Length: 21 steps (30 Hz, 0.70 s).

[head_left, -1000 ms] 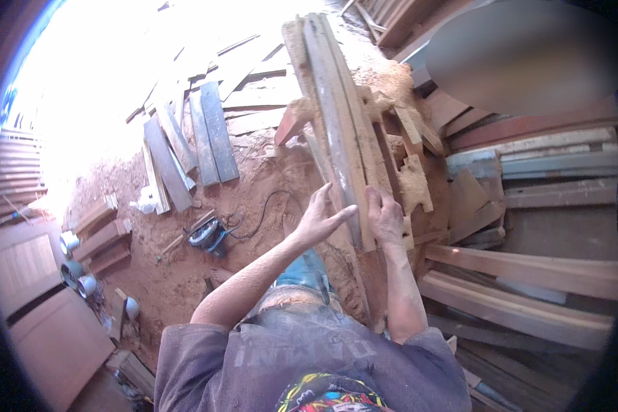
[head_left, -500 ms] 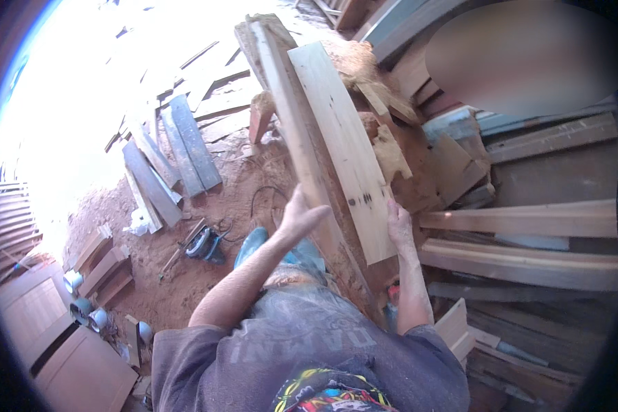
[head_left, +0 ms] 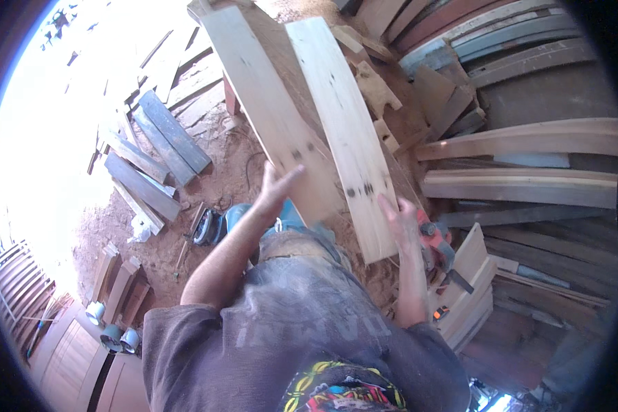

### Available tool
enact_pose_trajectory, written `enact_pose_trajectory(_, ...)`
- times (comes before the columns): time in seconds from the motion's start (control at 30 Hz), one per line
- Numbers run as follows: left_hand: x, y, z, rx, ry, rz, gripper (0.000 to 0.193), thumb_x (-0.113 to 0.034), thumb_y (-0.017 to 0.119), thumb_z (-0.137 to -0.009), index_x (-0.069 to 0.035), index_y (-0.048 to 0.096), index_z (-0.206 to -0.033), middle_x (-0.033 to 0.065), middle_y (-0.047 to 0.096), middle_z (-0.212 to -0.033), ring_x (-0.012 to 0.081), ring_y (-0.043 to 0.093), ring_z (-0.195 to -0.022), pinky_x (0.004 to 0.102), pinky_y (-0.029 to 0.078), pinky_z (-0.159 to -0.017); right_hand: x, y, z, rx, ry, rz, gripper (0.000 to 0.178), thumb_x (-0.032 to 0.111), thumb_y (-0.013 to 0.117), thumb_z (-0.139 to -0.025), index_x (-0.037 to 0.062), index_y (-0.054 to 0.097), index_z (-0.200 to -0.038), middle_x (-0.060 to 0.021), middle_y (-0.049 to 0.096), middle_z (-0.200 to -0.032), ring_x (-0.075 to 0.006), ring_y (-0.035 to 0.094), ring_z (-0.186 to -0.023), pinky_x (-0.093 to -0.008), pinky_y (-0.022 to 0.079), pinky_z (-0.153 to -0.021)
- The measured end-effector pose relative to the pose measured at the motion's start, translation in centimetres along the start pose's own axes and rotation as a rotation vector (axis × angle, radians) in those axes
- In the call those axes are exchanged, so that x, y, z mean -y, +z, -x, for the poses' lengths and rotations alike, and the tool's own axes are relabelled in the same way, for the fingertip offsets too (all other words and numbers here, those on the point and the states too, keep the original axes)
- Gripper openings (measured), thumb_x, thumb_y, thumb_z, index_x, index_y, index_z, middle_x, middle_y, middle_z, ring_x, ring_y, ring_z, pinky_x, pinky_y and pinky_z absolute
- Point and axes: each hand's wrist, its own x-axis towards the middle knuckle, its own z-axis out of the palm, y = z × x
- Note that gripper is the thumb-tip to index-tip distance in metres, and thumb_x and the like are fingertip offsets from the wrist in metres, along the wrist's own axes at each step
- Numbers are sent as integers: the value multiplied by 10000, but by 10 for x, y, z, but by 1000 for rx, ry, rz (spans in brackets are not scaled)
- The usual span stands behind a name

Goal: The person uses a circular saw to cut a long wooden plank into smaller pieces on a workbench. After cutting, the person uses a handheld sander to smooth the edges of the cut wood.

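Note:
Two long pale wooden boards lie side by side before me, running away from my body. My left hand [head_left: 280,187] grips the outer edge of the left board [head_left: 261,89], its thumb across the upper face near the close end. Dark knots mark that face. On the right board [head_left: 338,103], also knotted, my right hand [head_left: 399,214] holds the right edge near the close end. A gap shows between the boards. Beneath them is a dusty wooden support, mostly covered. The fingers under both boards are hidden.
Beside my right forearm sits a red power tool [head_left: 435,242]. An orange-and-black tape measure [head_left: 441,313] lies nearer. Lumber beams [head_left: 522,187] are stacked at the right. Grey planks [head_left: 175,137] lie on the dirt at the left, with a dark power tool [head_left: 209,228] near my legs.
The left board, seen nearly on edge before, now shows its broad face, turned by my left hand. The right board stays in my right hand. My view has shifted, revealing the red tool.

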Motion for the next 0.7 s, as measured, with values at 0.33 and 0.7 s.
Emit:
enact_pose_trajectory(0.33, 83, 31, -31, 123, -88, -79, 593, -223, 726, -1039, 33, 430, -1485, 188, 651, -1359, 264, 680, -1227, 435, 601, -1026, -16, -30, 19, 8, 33, -59, 372, 301, 803, -973, -44, 778, -1111, -96, 808, -1000, -150, 725, -883, -334, 557, -796)
enact_pose_trajectory(0.7, 56, -1, -3, -3, -346, -745, 583, -483, 720, -992, 21, 699, -1284, 186, 777, -1118, 240, 765, -1008, 373, 618, -811, 5, -14, -68, 50, -370, 511, 733, 387, 810, -945, 44, 540, -1534, -213, 617, -1459, -327, 598, -1361, -434, 482, -1130)
